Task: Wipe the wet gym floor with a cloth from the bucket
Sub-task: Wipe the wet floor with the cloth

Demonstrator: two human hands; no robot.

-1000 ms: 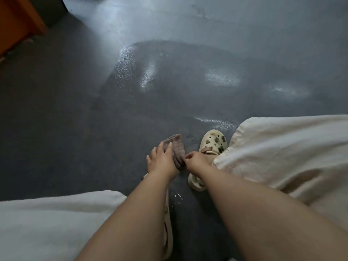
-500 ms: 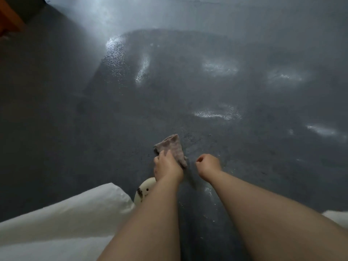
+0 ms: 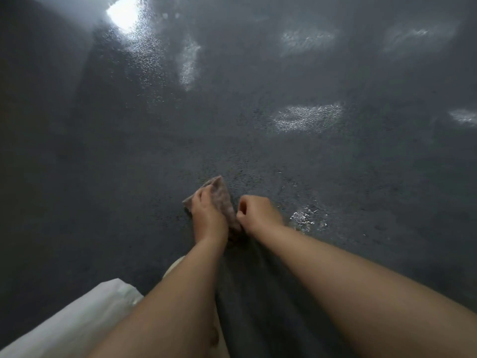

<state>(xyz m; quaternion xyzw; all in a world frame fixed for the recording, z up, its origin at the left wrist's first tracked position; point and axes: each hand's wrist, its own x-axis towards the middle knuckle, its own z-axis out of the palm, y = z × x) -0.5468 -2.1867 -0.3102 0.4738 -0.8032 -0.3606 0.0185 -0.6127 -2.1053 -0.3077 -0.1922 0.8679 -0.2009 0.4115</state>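
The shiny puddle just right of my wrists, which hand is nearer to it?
Right. The right hand is just left of the puddle; the left hand is farther left, pressing the cloth.

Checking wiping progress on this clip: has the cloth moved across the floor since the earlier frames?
Cannot tell. The camera itself shifted, and no fixed mark lies beside the cloth. It lies under the left hand, with the right hand at its near corner, as before.

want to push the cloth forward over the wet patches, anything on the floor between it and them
Nothing visible. The cloth lies on the floor under the left hand, with the right hand pinching its near edge. Ahead, only bare dark floor lies between it and the shiny wet patches.
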